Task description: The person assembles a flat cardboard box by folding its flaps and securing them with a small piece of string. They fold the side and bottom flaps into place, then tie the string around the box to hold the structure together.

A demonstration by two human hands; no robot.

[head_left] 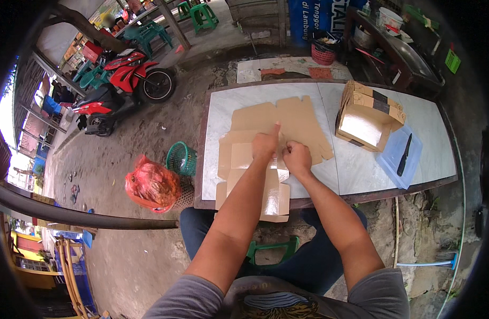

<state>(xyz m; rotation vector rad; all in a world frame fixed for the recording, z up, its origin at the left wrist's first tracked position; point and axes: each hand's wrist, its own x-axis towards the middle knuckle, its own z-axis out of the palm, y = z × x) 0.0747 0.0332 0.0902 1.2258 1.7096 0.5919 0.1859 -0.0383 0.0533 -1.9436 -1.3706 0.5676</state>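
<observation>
Resting on flat brown card [252, 119], a person's left hand [264, 146] points its index finger away from the body, the other fingers curled; just beside it the right hand [297, 158] is bunched, fingers drawn in. Whether either hand clamps an edge cannot be told. The card lies beneath and around both hands, its glossy panels running back toward the lap past the near edge of the table [356, 178], whose hard top probably gives the fingers firm backing. Set close together, the hands likely steady the card between them. To the right of the right hand stands a box [369, 125], open side toward the person, seemingly put there to leave room for the spread card. Just beside it, farther right, a blue tray [388, 159] bears a black knife [402, 162], handle nearer the person, perhaps for easy reach. Off the table, left of the left hand, are a green basket [175, 160] and a red bag [151, 183]; farther out stands a red motorbike [128, 80].
</observation>
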